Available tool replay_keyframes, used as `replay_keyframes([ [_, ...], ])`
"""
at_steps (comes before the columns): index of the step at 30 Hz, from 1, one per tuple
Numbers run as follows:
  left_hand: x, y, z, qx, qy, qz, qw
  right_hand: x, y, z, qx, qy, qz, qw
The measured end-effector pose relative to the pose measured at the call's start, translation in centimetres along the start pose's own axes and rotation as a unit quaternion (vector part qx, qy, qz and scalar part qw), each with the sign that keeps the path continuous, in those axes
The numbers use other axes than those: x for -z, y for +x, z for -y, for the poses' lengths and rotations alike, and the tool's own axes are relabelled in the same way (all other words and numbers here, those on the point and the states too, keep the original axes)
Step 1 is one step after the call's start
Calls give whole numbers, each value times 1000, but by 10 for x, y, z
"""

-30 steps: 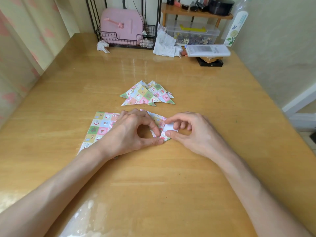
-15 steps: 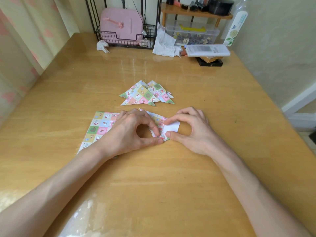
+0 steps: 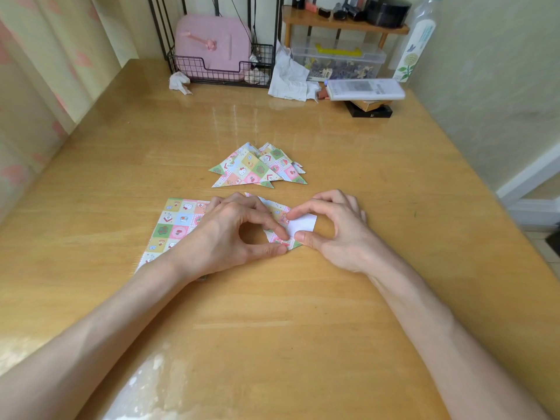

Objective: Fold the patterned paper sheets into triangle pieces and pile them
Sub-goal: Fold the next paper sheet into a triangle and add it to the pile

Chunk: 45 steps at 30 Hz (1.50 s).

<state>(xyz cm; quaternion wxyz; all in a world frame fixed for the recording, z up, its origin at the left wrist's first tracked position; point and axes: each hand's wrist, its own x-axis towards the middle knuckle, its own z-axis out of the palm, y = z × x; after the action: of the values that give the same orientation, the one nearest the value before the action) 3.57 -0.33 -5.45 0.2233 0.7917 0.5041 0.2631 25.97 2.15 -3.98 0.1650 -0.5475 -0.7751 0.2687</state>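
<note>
A patterned paper sheet (image 3: 178,221) lies flat on the wooden table (image 3: 272,328) in front of me. My left hand (image 3: 230,234) rests on its middle, index finger and thumb curled into a ring, their tips pinching the folded right end. My right hand (image 3: 336,228) holds a white flap (image 3: 303,225), the sheet's turned-over corner, between index fingertip and thumb. A pile of folded patterned triangles (image 3: 257,169) lies just beyond the hands, apart from them.
At the table's far edge stand a wire basket with a pink box (image 3: 212,47), crumpled tissues (image 3: 288,77), a clear storage box (image 3: 336,60), a white remote (image 3: 363,89) on dark boxes, and a bottle (image 3: 415,43). A wall runs along the right.
My right hand's fingers have spread out and the white flap now shows flatter and wider between index and thumb. The left hand has stayed in place.
</note>
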Motion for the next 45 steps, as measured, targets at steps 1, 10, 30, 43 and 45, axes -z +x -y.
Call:
replay_keyframes([
  [1, 0, 0, 0, 0, 0, -1, 1000, 0, 0, 0, 0, 1, 0, 1000],
  [10, -6, 1, -1, 12, 0, -34, 999, 4, -2, 1, -2, 12, 14, 1000],
  [30, -4, 4, -2, 27, 11, -28, 999, -7, 0, -1, 1, -26, -8, 1000],
  [43, 9, 4, 1, 43, -14, 30, 999, -4, 1, 0, -6, -25, 3, 1000],
  [45, 10, 4, 1, 41, -16, 27, 999, -4, 1, 0, -4, -25, 7, 1000],
])
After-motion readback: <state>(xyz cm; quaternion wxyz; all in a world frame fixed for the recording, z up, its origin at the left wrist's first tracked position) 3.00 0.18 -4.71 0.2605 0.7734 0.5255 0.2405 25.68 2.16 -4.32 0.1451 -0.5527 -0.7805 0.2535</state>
